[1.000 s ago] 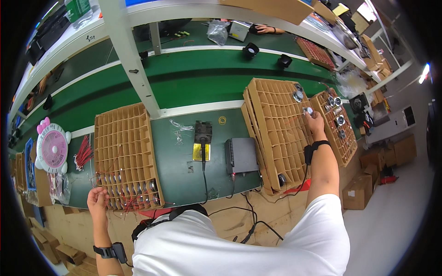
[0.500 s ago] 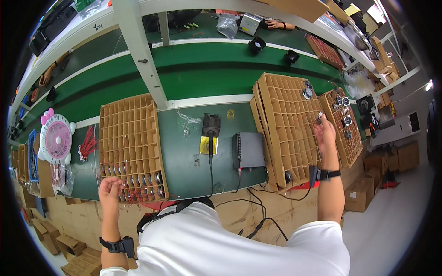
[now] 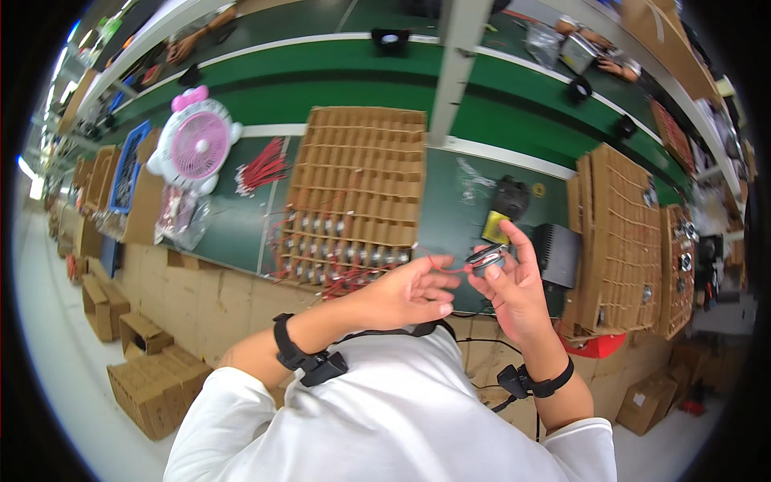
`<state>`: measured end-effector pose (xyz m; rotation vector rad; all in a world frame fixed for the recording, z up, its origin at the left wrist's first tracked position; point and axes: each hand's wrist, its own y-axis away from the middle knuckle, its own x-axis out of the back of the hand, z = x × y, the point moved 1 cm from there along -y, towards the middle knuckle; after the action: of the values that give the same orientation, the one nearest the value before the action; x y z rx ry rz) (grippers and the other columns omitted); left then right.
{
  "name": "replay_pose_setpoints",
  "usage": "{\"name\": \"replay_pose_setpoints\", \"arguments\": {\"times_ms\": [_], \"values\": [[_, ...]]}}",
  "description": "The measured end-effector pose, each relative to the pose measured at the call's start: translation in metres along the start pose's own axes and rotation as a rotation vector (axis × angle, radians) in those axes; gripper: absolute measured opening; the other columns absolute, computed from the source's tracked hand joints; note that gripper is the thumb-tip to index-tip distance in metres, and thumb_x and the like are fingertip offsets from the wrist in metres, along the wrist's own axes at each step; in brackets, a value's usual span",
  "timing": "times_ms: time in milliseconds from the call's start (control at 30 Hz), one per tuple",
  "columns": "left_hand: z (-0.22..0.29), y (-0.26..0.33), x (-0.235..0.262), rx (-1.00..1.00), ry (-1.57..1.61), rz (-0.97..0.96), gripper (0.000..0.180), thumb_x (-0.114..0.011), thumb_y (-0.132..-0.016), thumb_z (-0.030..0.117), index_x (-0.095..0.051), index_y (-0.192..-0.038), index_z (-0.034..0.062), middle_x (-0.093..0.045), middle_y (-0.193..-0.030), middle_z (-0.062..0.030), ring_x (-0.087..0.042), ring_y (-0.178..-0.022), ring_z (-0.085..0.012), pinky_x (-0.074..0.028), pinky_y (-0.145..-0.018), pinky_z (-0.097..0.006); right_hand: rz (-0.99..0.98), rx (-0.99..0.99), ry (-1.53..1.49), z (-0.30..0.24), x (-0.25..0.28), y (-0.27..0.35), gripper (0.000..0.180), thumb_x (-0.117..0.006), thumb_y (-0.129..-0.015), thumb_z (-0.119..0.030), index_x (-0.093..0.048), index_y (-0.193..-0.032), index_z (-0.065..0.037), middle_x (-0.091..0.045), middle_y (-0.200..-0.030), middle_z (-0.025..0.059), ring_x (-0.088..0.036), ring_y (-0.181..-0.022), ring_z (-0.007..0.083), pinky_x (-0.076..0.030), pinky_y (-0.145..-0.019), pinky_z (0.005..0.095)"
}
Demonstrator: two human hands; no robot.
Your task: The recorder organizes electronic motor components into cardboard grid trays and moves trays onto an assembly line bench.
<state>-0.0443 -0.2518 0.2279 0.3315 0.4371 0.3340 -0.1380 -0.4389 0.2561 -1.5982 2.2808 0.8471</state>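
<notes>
My right hand (image 3: 518, 293) pinches a small round speaker (image 3: 487, 257) with a dark rim, in front of my body near the bench edge. A thin red wire (image 3: 440, 263) runs from the speaker toward my left hand (image 3: 409, 291). That hand is beside it with its fingers apart; whether they touch the wire is hard to see. A divided cardboard tray (image 3: 357, 177) lies beyond my left hand. Several small round speakers (image 3: 349, 255) with red wires fill its near rows.
A pink and white fan (image 3: 195, 145) and a bundle of red wires (image 3: 261, 167) are at left. A black power box (image 3: 560, 255), a yellow-based dark holder (image 3: 507, 201) and stacked divided trays (image 3: 618, 233) are at right. Other people's hands (image 3: 618, 68) work across the green belt.
My right hand has come from the right-hand trays to the middle with the speaker. My left hand has moved right, toward it. The head view has shifted left.
</notes>
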Motion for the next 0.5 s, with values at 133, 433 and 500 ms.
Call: {"name": "replay_pose_setpoints", "arguments": {"times_ms": [133, 433, 500], "values": [[0.000, 0.040, 0.035, -0.119, 0.475, 0.294, 0.066, -0.062, -0.094, 0.023, -0.025, -0.147, 0.0077, -0.044, -0.141, -0.0131, -0.056, -0.114, -0.0199, -0.049, -0.090, -0.034, -0.093, -0.071, 0.102, 0.043, -0.040, -0.020, 0.048, -0.072, -0.085, -0.009, -0.044, -0.123, -0.001, -0.052, -0.116, 0.0105, -0.060, -0.104, 0.0190, -0.052, -0.091, 0.0318], [-0.028, 0.040, 0.151, -0.253, 0.491, 0.394, 0.010, -0.061, -0.093, 0.017, -0.053, -0.099, 0.0131, -0.063, -0.119, -0.0072, -0.057, -0.080, -0.0088, -0.046, -0.064, -0.022, -0.176, -0.196, 0.405, 0.114, -0.081, -0.064, 0.030, -0.066, -0.089, -0.009, -0.039, -0.100, -0.005, -0.063, -0.108, 0.0143, -0.067, -0.093, 0.0216, -0.058, -0.073, 0.0288], [-0.012, 0.045, 0.168, -0.238, 0.343, 0.465, 0.008, -0.059, -0.094, 0.015, -0.054, -0.099, 0.0116, -0.065, -0.115, -0.0085, -0.057, -0.079, -0.0079, -0.045, -0.064, -0.021, -0.175, -0.274, 0.409, 0.115, -0.092, -0.066, 0.029, -0.065, -0.090, -0.009, -0.038, -0.101, -0.006, -0.063, -0.110, 0.0153, -0.067, -0.093, 0.0215, -0.058, -0.073, 0.0286]]}}
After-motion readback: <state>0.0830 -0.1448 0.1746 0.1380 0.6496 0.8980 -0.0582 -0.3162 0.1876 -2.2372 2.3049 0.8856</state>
